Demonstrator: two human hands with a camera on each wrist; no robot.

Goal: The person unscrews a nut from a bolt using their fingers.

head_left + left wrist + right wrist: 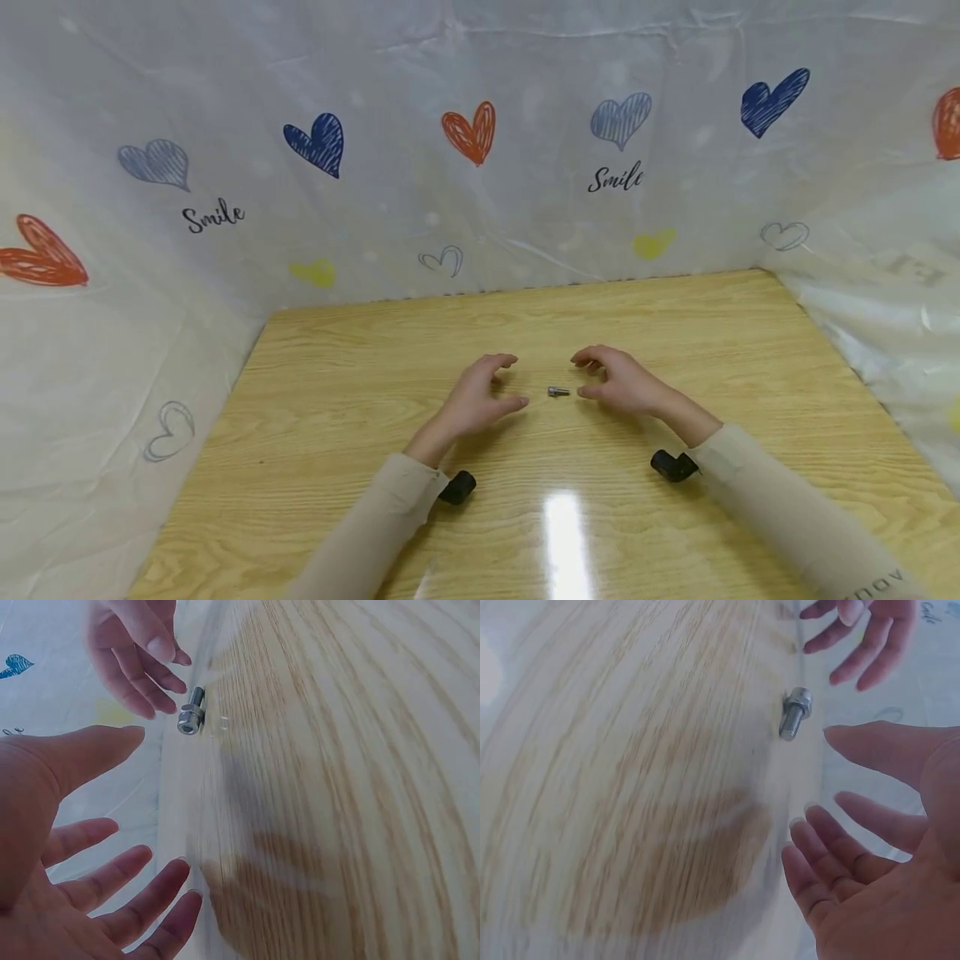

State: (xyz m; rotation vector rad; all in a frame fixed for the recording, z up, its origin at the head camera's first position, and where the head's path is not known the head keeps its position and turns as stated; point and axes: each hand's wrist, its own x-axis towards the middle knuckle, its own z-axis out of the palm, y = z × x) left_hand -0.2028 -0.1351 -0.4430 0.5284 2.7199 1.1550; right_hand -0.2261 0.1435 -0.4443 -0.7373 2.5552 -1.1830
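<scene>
Bolt [558,392] lying on table [337,392]. Left hand [476,400] left of bolt, right hand [624,383] just right of bolt; fingers spread on both.

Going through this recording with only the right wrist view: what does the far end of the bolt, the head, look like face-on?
Observer: The left wrist view shows a dark recess in the head end of the bolt.
Operator: What continues past my top edge?
Observer: In the head view, the left hand leads back to a beige sleeve.
Operator: Any print on the other arm?
Observer: Yes, dark lettering on the right sleeve, near the bottom of the head view.
</scene>
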